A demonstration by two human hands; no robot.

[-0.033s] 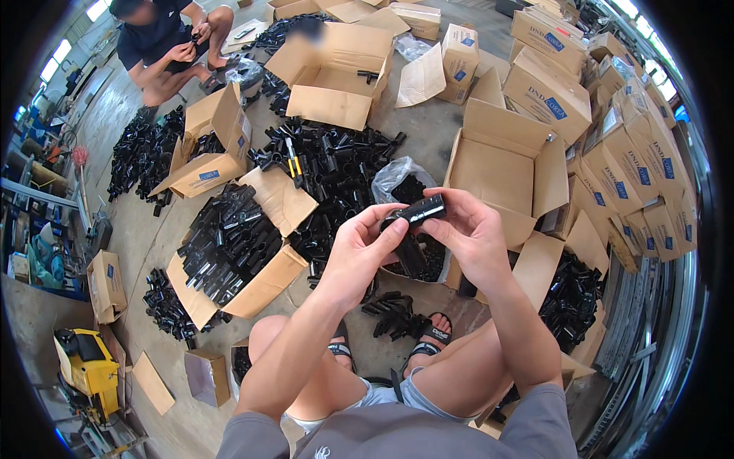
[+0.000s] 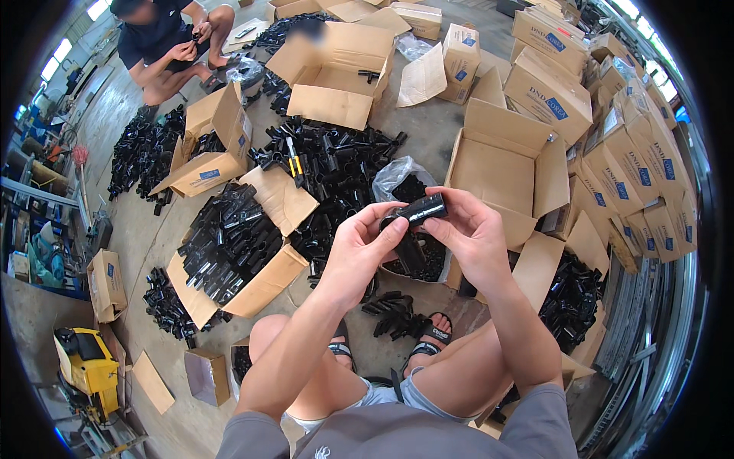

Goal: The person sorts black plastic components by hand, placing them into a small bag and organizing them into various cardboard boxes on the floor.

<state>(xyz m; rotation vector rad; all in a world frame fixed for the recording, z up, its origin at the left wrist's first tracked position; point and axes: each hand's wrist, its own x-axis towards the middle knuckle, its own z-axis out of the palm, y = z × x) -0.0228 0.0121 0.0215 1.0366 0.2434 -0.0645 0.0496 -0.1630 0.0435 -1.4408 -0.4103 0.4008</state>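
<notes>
Both hands hold up a black T-shaped pipe fitting (image 2: 414, 249) in front of me. My left hand (image 2: 365, 241) grips its left end near the joint, thumb on top. On the other side, my right hand (image 2: 468, 229) has thumb and fingers closed round the right end of the crosspiece. The fitting's stem points down toward me. Behind and below it stands a box with a clear plastic bag (image 2: 391, 180) and small black parts (image 2: 437, 269). A heap of similar black fittings (image 2: 336, 164) lies beyond my left hand.
An open carton of black fittings (image 2: 264, 287) stands left, an open carton (image 2: 489, 172) right. Yellow-handled pliers or cutters (image 2: 294, 162) rest on the heap. Stacked cartons (image 2: 627, 157) line the right. A co-worker (image 2: 157, 46) crouches far left, hands on a small dark part.
</notes>
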